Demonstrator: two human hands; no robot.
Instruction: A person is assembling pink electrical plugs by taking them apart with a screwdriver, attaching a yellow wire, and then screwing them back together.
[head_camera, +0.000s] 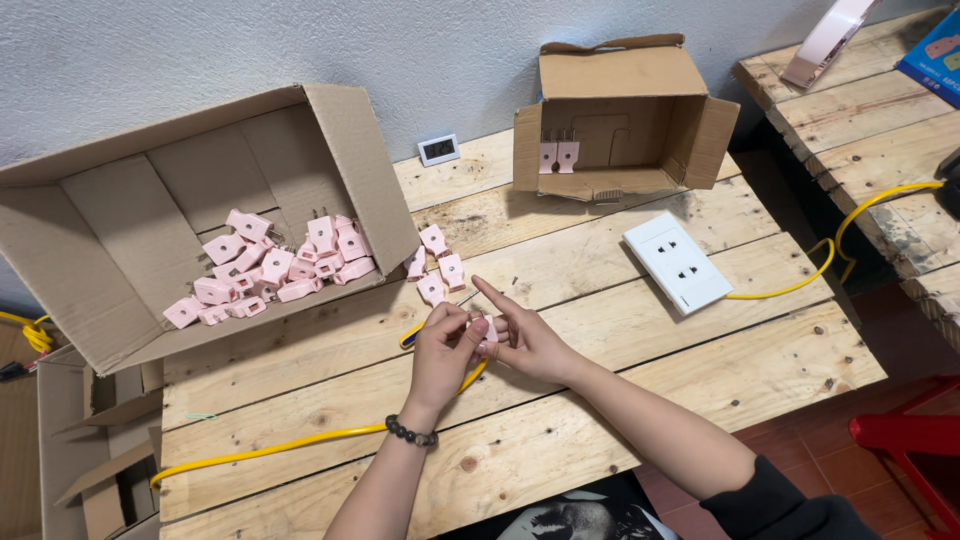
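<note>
Pink plug (487, 330): left hand (443, 350) and right hand (528, 340) both gripping it over the worktop (600, 380), steadying it between fingertips; spare plugs (437, 262) lying beside the large carton (120, 230).

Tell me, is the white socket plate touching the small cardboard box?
Apart. The head view shows the socket plate lying flat on the table, with bare wood plainly visible between it and the small box behind it.

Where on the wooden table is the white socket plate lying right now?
In the head view the white socket plate lies flat on the wooden table, right of the hands, just below the small open cardboard box, with a yellow cable running off its right side.
</note>
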